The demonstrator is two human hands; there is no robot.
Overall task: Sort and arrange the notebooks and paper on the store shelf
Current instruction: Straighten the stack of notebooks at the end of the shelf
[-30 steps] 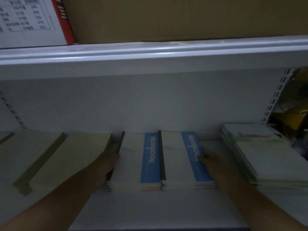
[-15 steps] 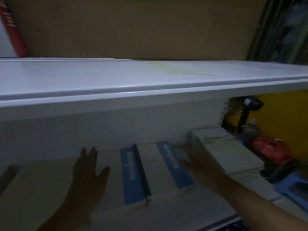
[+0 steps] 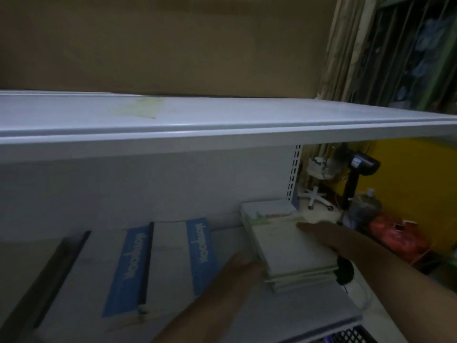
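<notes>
Both hands are in on the lower shelf (image 3: pixel 284 315), and they bracket the pale stack (image 3: pixel 284 246) of notebooks or paper, which lies flat at 4 o'clock from the middle of the view, near the shelf's right end. The right hand (image 3: pixel 321 235) lies along the stack's top right edge, fingers straight and relaxed, gripping nothing. The left hand (image 3: pixel 243 267) is against the stack's left side near the front corner. It is blurred, so I cannot tell whether those fingers curl or lie straight.

At 9 o'clock from that hand, two blue-banded notebooks (image 3: pixel 200 253) lie flat side by side, each with a dark spine on its left, and a strip of bare shelf separates them from the pale stack. Further out at 8 o'clock there is a dim pale pile (image 3: pixel 22 263).

A small black object (image 3: pixel 345 268) sits at the stack's front right corner, tight by the right forearm, with a thin cord trailing from it; what it is stays unclear.

At 12 o'clock the upper shelf (image 3: pixel 222 125) juts forward and hides the top of the back panel, with a cardboard box (image 3: pixel 160 45) on it.

Out at 3 o'clock, past the slotted upright (image 3: pixel 293 174), there is a black scanner-like device (image 3: pixel 364 164) on a stand, a white chair base (image 3: pixel 314 196), a red bag (image 3: pixel 395 236) and a yellow wall (image 3: pixel 415 184)
</notes>
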